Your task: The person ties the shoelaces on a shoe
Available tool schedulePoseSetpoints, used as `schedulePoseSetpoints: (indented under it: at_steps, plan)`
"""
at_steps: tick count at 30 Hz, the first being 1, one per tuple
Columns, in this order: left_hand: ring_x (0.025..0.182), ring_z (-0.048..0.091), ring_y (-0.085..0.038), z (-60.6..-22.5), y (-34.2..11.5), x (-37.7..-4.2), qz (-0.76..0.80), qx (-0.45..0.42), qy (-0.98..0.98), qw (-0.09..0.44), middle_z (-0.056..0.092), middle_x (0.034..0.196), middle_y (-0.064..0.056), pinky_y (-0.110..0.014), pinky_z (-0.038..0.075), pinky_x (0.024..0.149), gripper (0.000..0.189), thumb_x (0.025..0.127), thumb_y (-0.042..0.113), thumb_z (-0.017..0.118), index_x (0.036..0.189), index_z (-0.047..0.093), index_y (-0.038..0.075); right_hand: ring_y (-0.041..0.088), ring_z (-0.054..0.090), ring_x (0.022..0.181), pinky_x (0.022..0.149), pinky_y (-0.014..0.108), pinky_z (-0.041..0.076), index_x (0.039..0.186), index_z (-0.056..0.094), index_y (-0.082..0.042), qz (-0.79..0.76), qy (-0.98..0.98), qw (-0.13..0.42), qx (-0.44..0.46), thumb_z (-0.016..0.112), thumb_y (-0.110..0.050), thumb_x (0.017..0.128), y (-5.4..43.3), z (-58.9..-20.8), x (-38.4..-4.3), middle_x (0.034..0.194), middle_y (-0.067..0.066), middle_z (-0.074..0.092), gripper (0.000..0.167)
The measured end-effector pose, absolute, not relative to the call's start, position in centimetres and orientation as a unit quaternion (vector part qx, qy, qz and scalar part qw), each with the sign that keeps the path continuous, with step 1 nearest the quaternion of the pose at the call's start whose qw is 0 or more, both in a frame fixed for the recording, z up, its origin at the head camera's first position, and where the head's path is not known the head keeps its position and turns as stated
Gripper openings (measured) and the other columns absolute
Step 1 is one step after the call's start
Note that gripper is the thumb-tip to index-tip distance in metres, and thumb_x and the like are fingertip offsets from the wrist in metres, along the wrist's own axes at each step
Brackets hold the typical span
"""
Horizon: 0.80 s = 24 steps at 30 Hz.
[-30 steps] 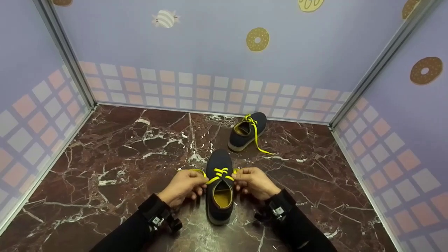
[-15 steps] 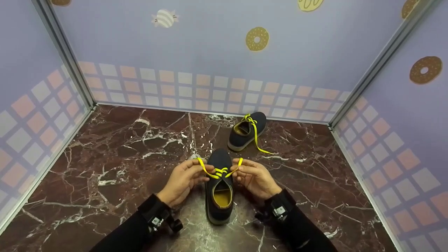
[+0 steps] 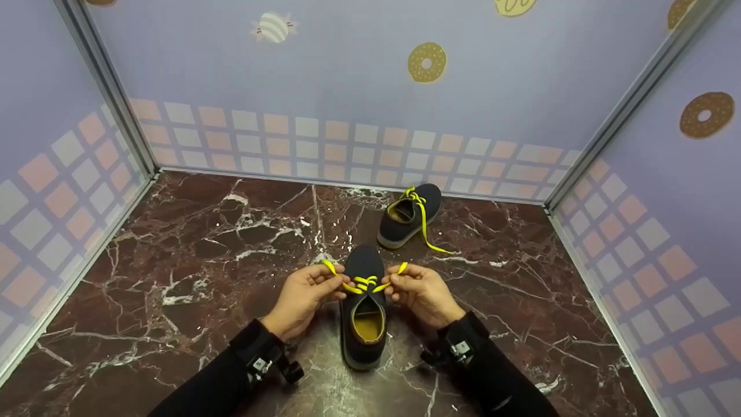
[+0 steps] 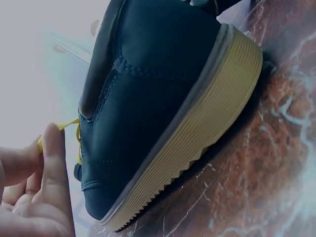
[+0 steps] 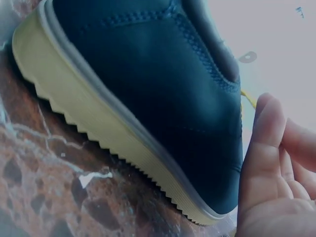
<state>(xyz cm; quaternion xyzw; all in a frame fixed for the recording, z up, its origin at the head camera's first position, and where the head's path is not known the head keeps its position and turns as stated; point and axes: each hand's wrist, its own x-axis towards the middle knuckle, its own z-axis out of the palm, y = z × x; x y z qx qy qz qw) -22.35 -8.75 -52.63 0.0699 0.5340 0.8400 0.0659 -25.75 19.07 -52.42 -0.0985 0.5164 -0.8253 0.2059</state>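
A dark shoe (image 3: 363,262) with a yellow lining sits in front of me, toe pointing away. Its yellow shoelace (image 3: 365,284) crosses over the tongue. My left hand (image 3: 301,298) pinches the left lace end between thumb and fingers, the tip (image 3: 329,266) sticking up past them. On the other side, my right hand (image 3: 425,292) pinches the right lace end (image 3: 402,267) likewise. Both hands stand close beside the shoe, near the eyelets. The left wrist view shows a short stretch of yellow lace (image 4: 69,123) running from the fingers to the shoe.
A second dark shoe (image 3: 399,231) stands farther back to the right, one yellow lace end trailing onto the marbled surface (image 3: 243,231). Patterned panels, a back wall (image 3: 347,69) and two side walls, enclose the area.
Both hands have risen and shifted toward the shoe's toe, drawing the lace ends up from low at its sides. Over the last half second they have barely moved. The shoes stay in place.
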Motion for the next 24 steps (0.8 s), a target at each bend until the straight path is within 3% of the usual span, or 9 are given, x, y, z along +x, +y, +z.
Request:
schedulePoseSetpoints:
  at_steps: [7, 16, 20, 24]
  plan:
    - [0.099, 0.081, -0.031, -52.3, -8.9, -22.5, 0.858, 0.04, 0.513, 0.003, 0.077, 0.114, -0.031, -0.036, 0.068, 0.08, 0.012, 0.107, -0.004, 0.07, 0.114, 0.065, -0.012, 0.015, 0.077, 0.078, 0.065, 0.023, 0.062, 0.112, 0.069, -0.002, -0.822, 0.533, 0.188, -0.072, 0.064, 0.002, 0.109, 18.9, -52.5, -25.8, 0.104, 0.013, 0.079, 0.007]
    - [0.1, 0.082, -0.031, -50.9, -8.3, -23.5, 0.857, -0.002, 0.515, -0.011, 0.079, 0.114, -0.027, -0.041, 0.068, 0.088, 0.016, 0.113, 0.009, 0.067, 0.115, 0.062, -0.006, 0.015, 0.074, 0.073, 0.059, 0.02, 0.055, 0.101, 0.065, -0.005, -0.825, 0.546, 0.141, 0.013, 0.067, 0.001, 0.108, 18.4, -52.1, -26.8, 0.099, 0.013, 0.079, 0.009]
    - [0.093, 0.083, -0.032, -50.7, -8.0, -24.6, 0.847, -0.022, 0.53, -0.032, 0.08, 0.108, -0.026, -0.044, 0.068, 0.088, 0.017, 0.112, 0.011, 0.069, 0.113, 0.067, -0.006, 0.017, 0.073, 0.068, 0.057, 0.022, 0.052, 0.103, 0.059, -0.004, -0.823, 0.554, 0.112, 0.047, 0.07, 0.002, 0.105, 17.9, -52.0, -27.4, 0.092, 0.01, 0.077, 0.012]
    - [0.077, 0.081, -0.031, -50.9, -8.0, -25.5, 0.82, -0.05, 0.569, -0.033, 0.078, 0.099, -0.029, -0.042, 0.069, 0.077, 0.014, 0.109, 0.007, 0.071, 0.108, 0.071, -0.007, 0.018, 0.071, 0.063, 0.053, 0.023, 0.051, 0.111, 0.054, 0.0, -0.805, 0.584, 0.088, 0.063, 0.075, 0.003, 0.099, 17.5, -52.0, -27.7, 0.087, 0.01, 0.074, 0.024]
